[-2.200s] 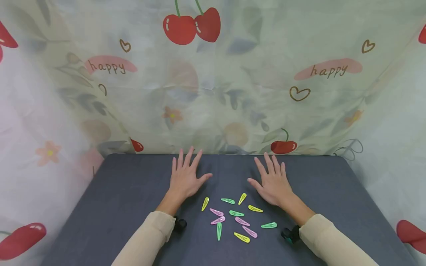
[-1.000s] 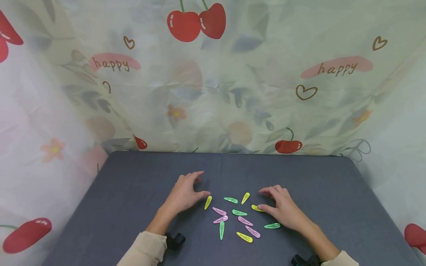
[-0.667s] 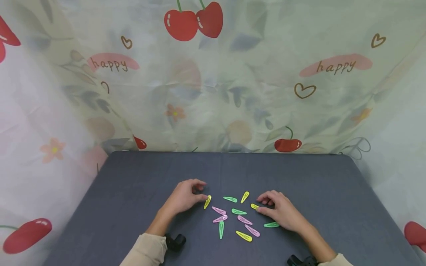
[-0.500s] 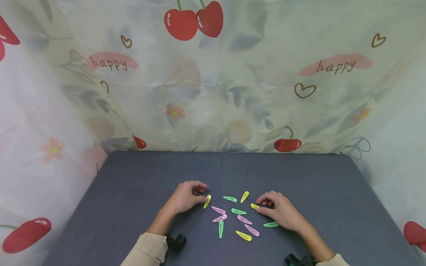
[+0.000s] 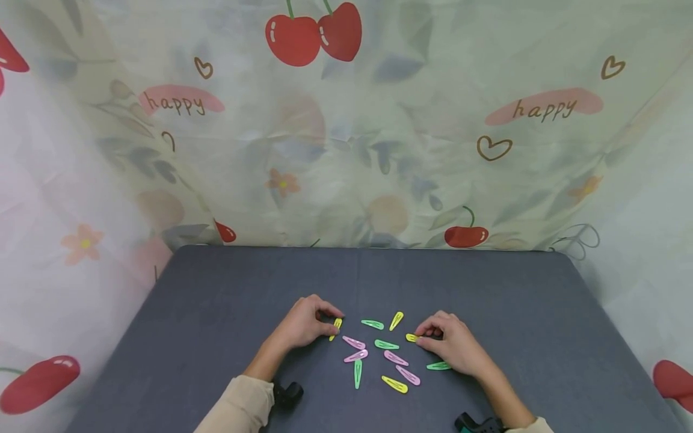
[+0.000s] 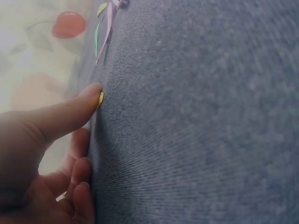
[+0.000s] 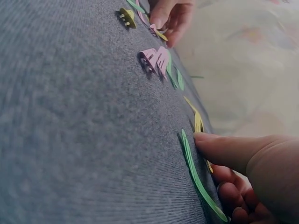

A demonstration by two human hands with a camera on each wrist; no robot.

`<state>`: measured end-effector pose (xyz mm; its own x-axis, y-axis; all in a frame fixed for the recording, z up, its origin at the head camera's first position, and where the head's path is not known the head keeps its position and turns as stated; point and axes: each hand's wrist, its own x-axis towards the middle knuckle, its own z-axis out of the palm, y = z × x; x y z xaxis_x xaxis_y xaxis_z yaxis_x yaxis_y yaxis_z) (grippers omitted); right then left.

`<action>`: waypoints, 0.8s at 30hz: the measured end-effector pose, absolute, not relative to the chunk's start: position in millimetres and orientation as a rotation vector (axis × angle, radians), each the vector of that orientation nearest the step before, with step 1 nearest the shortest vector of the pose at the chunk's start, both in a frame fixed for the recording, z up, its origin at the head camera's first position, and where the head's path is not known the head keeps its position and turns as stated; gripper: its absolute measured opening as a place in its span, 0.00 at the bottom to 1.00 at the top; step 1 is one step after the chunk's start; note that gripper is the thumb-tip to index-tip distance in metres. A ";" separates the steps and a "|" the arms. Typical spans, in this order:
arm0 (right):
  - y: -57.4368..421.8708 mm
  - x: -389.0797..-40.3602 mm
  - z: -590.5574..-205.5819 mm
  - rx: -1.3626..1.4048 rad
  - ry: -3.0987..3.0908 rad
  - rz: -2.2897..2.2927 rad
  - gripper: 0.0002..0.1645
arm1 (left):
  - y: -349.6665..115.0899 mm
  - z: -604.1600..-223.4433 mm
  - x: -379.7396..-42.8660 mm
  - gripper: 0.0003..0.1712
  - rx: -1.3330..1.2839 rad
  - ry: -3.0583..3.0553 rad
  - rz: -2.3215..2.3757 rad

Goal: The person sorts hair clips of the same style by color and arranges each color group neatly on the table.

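At the left of a scatter of snap hair clips, my left hand [image 5: 306, 323] pinches a yellow hair clip [image 5: 338, 324] between thumb and index finger. In the left wrist view the thumb [image 6: 77, 109] covers most of that clip [image 6: 101, 99]. My right hand [image 5: 451, 340] pinches another yellow hair clip [image 5: 412, 338] at the right of the scatter, its far end hidden by the fingers. In the right wrist view a green hair clip [image 7: 198, 179] lies just beside the right thumb [image 7: 224, 148]. Both held clips are at the table surface.
Between the hands lie several pink, green and yellow clips, among them a pink clip [image 5: 408, 375], a green clip [image 5: 358, 374] and a yellow clip [image 5: 394, 384]. They rest on a dark grey table [image 5: 243, 282]. A printed curtain [image 5: 346, 180] hangs behind the table's far edge.
Both hands came down from lying spread near the far edge to the two yellow clips. Over the last half second, the left index finger and the right fingers closed in on the clips.
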<state>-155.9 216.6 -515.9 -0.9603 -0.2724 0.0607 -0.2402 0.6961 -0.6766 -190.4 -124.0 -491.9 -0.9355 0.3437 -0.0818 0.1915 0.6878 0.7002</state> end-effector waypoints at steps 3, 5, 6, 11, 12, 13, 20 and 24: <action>216.1 -156.1 -516.3 -0.416 2.846 -1.131 0.09 | -123.8 -493.4 -190.5 0.14 0.433 2.705 1.079; 215.9 -156.0 -516.3 -0.411 2.845 -1.130 0.09 | -123.5 -494.2 -190.3 0.14 0.432 2.715 1.079; 215.9 -156.0 -516.2 -0.411 2.845 -1.131 0.09 | -123.2 -494.3 -190.2 0.14 0.432 2.721 1.081; 215.8 -155.1 -515.1 -0.412 2.849 -1.139 0.08 | -122.3 -493.4 -190.1 0.12 0.426 2.741 1.103; 215.9 -154.9 -515.0 -0.414 2.851 -1.143 0.08 | -122.2 -493.0 -190.6 0.11 0.416 2.745 1.110; 215.9 -154.8 -515.1 -0.418 2.855 -1.146 0.09 | -122.1 -492.9 -191.2 0.10 0.404 2.747 1.118; 216.1 -154.1 -517.2 -0.455 2.875 -1.153 0.09 | -123.4 -490.2 -198.2 0.04 0.266 2.766 1.165; 216.3 -154.3 -517.6 -0.457 2.876 -1.147 0.09 | -125.1 -486.3 -207.2 0.03 0.154 2.762 1.224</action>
<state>-154.3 216.3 -517.6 -0.9574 -0.2725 0.0960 -0.2637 0.6890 -0.6750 -207.2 -125.1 -486.3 -0.9880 0.1398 -0.0651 0.0457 0.6687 0.7421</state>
